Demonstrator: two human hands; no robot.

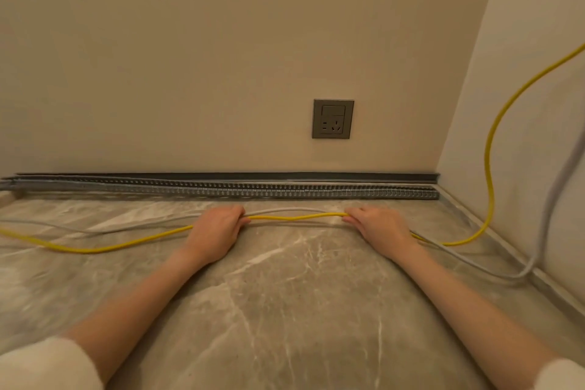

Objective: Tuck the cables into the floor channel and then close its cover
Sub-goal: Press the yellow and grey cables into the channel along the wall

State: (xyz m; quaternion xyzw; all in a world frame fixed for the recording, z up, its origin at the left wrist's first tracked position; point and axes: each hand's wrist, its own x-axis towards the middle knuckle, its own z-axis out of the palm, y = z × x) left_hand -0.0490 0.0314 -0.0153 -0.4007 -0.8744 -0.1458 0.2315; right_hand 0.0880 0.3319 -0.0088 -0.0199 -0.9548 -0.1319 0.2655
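A yellow cable (297, 217) and a grey-white cable (294, 210) lie side by side on the marble floor, just in front of the wall. My left hand (215, 231) and my right hand (381, 226) each grip both cables, palms down, about a forearm's length apart. The stretch between my hands sits slightly off the floor. Behind them the grey slotted floor channel (285, 191) runs along the foot of the wall, its top open and its toothed sides showing. A dark strip (221, 176) lies against the wall behind it; whether it is the cover I cannot tell.
A grey wall socket (332, 119) sits above the channel. The yellow cable climbs the right wall (538, 104) and trails off left across the floor (285, 294). The grey-white cable loops by the right skirting. The corner closes off the right end of the channel.
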